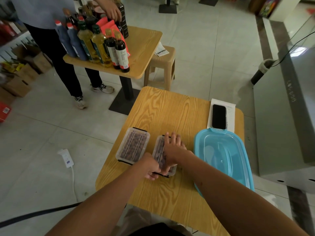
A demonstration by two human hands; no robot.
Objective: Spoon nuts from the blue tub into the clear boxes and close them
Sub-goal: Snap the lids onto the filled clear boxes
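Observation:
Two clear boxes of brown nuts lie on the wooden table (pixel 170 113). The left box (pixel 133 145) has its lid on, with black clips at both ends. My right hand (pixel 173 147) lies flat on the lid of the right box (pixel 159 150), fingers straight and pointing away from me. My left hand (pixel 150 167) has its fingers curled on the black clip at that box's near end. The blue tub (pixel 223 157) stands to the right with its translucent lid on; a pale spoon shape shows through the lid.
A black phone (pixel 219 116) lies on a white paper at the table's far right. Beyond stand a second table (pixel 143 53) crowded with bottles, a person beside it, and a plastic stool (pixel 162 65). A power strip (pixel 66 158) lies on the floor at left.

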